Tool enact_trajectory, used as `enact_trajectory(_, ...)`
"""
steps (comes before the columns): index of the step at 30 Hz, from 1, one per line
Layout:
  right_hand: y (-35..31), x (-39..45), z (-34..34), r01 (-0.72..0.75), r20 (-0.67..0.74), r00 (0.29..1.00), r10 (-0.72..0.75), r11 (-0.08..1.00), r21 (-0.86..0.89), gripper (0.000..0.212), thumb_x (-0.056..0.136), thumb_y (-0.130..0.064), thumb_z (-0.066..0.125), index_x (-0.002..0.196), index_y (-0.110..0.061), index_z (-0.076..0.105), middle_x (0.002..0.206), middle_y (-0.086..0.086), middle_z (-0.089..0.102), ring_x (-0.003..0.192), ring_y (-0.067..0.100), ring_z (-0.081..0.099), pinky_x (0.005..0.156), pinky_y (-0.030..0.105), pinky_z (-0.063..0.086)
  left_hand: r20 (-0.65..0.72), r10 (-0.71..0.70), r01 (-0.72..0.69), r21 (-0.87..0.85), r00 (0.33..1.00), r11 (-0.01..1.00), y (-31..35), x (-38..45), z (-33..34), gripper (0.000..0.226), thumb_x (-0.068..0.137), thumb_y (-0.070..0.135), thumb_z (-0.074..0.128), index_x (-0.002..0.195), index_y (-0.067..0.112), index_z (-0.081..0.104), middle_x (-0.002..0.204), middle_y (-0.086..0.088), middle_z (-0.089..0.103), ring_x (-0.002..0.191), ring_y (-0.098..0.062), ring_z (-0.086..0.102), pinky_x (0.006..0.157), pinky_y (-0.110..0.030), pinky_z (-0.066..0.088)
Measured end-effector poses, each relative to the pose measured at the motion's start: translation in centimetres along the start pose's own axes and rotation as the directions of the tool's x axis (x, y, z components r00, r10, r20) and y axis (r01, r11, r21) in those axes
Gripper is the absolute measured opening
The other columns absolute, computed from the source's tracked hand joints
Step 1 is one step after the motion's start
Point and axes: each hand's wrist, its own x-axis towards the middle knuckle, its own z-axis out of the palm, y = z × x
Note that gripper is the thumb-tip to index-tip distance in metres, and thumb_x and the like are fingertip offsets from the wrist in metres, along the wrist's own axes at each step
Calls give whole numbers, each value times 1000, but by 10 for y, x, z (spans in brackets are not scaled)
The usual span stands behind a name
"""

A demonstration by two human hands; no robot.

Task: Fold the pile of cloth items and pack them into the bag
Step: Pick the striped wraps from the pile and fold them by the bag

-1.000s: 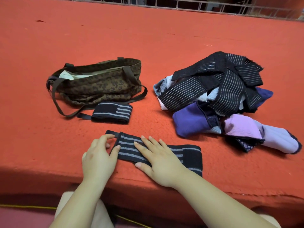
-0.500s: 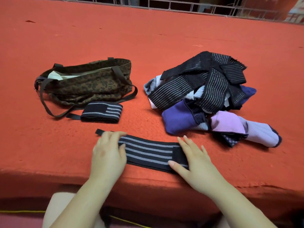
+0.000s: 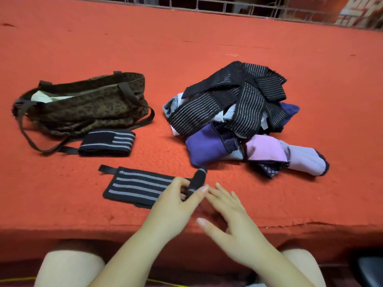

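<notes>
Low in the middle of the frame I see my left hand (image 3: 176, 206) with thumb and fingers curled, pinching the right end of the striped black wrap (image 3: 136, 186); that end is lifted and rolled over while the rest of the wrap lies flat on the red surface (image 3: 207, 48), stretching left from the hand toward a small black tab at its far end. My right hand (image 3: 232, 222) sits just right of the left, fingers spread and fairly straight, holding nothing; its fingertips come very close to the left hand's, and I cannot tell whether they touch the wrap. Above and left of the flat wrap, a folded striped wrap (image 3: 107, 142) lies against the front of the leopard-print bag (image 3: 87, 106), which occupies the left-centre of the frame with its straps trailing on the surface and something pale showing in its mouth. To the upper right of the hands, well apart from them, the pile of cloth items (image 3: 238, 112) heaps up: black striped bands on top, purple and lilac pieces at its lower edge.
</notes>
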Motion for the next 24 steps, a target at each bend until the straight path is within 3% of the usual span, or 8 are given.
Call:
enact_trajectory(2,-13,9,4,55,55,997,-55,998,-10,67,75,-83,31,134,-62,8,152,-31,8,142,-8,-7,117,29,-8,-43,-45,39,-141,998,989,2,0,-15,45,75,61,64,88,18,62,81,-2,69,80,-14,65,81,-33,47)
enact_trajectory(5,-33,28,14,133,117,985,-125,989,-63,71,79,-71,34,140,-55,2,155,-25,-3,142,-5,-14,115,28,-13,-138,-81,56,-177,987,983,-6,1,-46,28,84,42,65,80,15,67,75,0,71,73,-12,64,78,-35,48)
enact_trajectory(8,-49,50,28,222,182,963,-201,970,-101,77,80,-68,34,147,-44,7,158,-16,-4,144,2,-15,114,31,-16,-249,-92,78,-68,964,995,-22,3,-79,18,86,34,65,80,19,72,74,3,72,73,-8,65,70,-24,46)
enact_trajectory(12,-65,74,53,295,282,928,-245,943,-153,81,83,-67,37,151,-30,13,160,-7,-3,145,9,-13,117,39,-14,-420,-92,147,101,903,984,-49,7,-109,10,82,33,69,82,23,70,68,10,66,69,-7,61,63,-24,40)
enact_trajectory(16,-73,86,70,321,309,919,-244,918,-231,88,78,-74,23,151,-27,16,160,-4,0,147,12,-9,115,39,-17,-477,-130,269,235,869,934,-75,11,-116,18,77,38,74,88,29,62,80,9,61,88,-21,62,75,-32,43)
enact_trajectory(19,-75,90,68,266,291,933,-211,950,-166,82,81,-73,20,150,-29,23,160,-5,5,147,11,-4,114,37,-16,-526,-33,234,321,850,918,-81,14,-115,40,72,34,80,105,22,61,99,-2,59,99,-25,57,87,-39,42)
enact_trajectory(21,-71,97,64,156,184,975,-125,974,-167,73,85,-67,28,148,-29,28,160,-4,10,147,13,1,115,38,-13,-507,97,185,477,857,859,-80,18,-117,53,70,31,81,117,20,60,114,-6,57,110,-30,51,94,-45,37)
enact_trajectory(24,-61,108,57,-86,56,993,106,957,-277,73,88,-62,45,148,-24,27,160,2,12,147,17,4,117,43,-8,-275,154,61,640,949,766,-72,27,-129,61,79,31,74,135,30,49,140,5,47,130,-23,36,107,-40,27)
